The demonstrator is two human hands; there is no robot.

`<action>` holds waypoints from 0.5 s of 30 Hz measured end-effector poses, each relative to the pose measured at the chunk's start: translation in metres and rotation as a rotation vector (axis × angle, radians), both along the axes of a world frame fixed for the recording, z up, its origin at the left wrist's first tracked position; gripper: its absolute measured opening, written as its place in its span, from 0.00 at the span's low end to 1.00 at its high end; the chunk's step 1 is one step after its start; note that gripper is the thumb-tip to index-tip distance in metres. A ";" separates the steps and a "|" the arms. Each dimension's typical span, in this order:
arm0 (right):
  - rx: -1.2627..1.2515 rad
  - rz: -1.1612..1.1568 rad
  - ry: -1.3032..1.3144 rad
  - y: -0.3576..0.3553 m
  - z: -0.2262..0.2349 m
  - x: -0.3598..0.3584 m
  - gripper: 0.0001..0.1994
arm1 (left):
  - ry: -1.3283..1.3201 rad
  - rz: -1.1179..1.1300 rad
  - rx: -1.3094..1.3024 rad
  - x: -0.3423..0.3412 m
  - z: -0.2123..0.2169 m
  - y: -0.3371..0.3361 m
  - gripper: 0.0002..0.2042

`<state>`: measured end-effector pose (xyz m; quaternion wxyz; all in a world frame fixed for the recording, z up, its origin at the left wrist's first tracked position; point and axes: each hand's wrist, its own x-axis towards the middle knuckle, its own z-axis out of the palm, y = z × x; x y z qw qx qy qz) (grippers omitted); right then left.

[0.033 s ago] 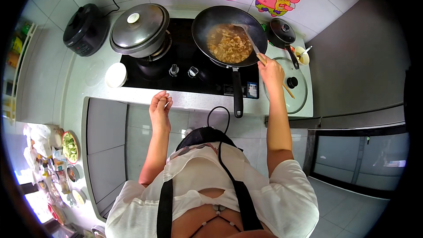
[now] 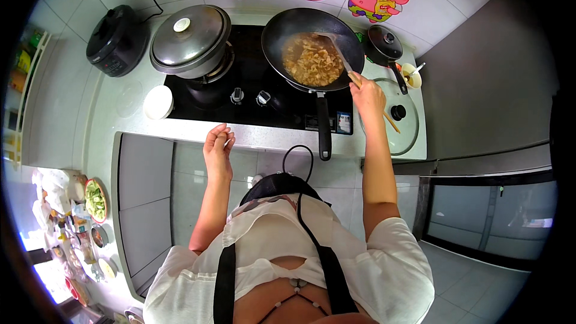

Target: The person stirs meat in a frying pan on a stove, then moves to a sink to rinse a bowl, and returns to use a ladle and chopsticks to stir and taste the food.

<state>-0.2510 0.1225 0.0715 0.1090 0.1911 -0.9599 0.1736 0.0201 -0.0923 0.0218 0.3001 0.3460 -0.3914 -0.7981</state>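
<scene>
White wall tiles with cartoon stickers are being faced across a black hob (image 2: 252, 105) set in a pale counter (image 2: 120, 114). Stir-frying appears to be the step in hand: pale chopped food is being turned in the black wok (image 2: 312, 48) just ahead of the right hand (image 2: 367, 97), which is being kept closed around the wooden handle of a spatula (image 2: 342, 57) whose blade is lying in the food. More sweeping strokes through the wok are probably being called for next. The left hand (image 2: 219, 144) is being held loosely open, fingers curled, empty, over the counter edge; whether it is touching is hard to tell. Beyond it, a lidded pot (image 2: 191, 39) is sitting on the other burner.
</scene>
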 end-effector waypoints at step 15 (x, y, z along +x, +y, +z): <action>0.209 0.065 -0.048 0.057 0.088 0.051 0.14 | 0.005 -0.029 0.004 -0.015 -0.001 0.001 0.07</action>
